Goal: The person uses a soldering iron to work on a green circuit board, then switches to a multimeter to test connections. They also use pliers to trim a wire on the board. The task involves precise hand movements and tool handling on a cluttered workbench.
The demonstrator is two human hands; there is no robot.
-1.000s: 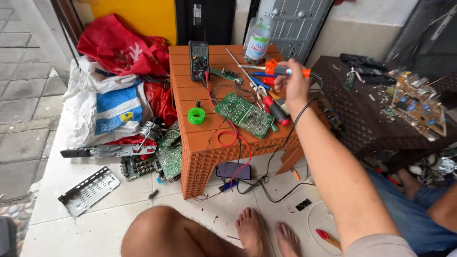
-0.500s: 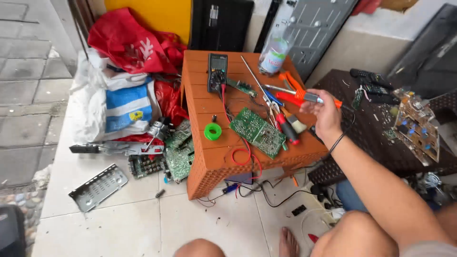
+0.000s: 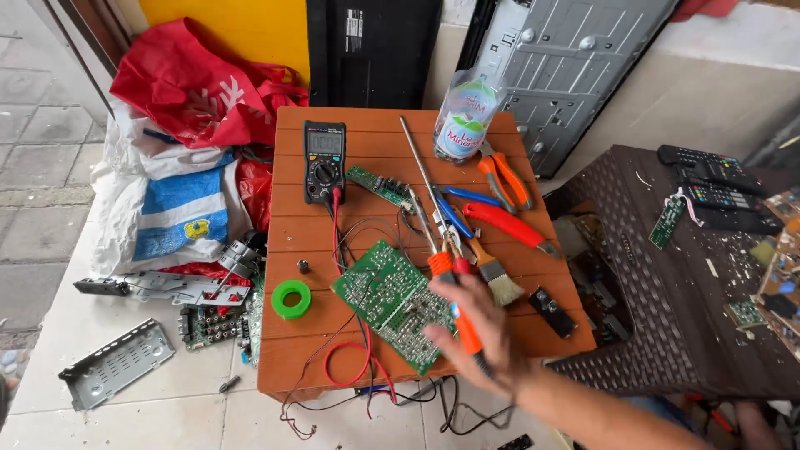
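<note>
Soldering iron (image 3: pixel 454 300), with its orange grip and long metal shaft, lies slantwise across the orange counter (image 3: pixel 292 367); its lower grip is hidden behind the right hand (image 3: pixel 479 337), and its tip reaches up towards the clear plastic water bottle (image 3: pixel 465 112); that hand is blurred, so whether the fingers close on the grip or only rest over it cannot be told, though they look loosely spread; the forearm runs off the bottom right edge; the left hand is out of view. Just beside the hand lies a green circuit board (image 3: pixel 387 304), its near corner touching the fingers; red and black leads loop from under it and up to the black multimeter (image 3: pixel 324 161). Water shows in the bottle, which stands at the far edge of the counter; white and blue sacks (image 3: pixel 167 208) and a red bag (image 3: pixel 187 87) slump on the floor to the left, their contents hidden. Near the soldering iron lie a small paintbrush (image 3: pixel 493 275), a red-handled tool (image 3: pixel 508 227), orange-handled pliers (image 3: pixel 504 179) and a blue-handled tool (image 3: pixel 454 212); a green roll of solder wire (image 3: pixel 292 299) sits well apart on the left. Remote controls (image 3: pixel 708 179) rest on the dark wicker stand (image 3: pixel 667 317) to the right, cut off by the frame.
</note>
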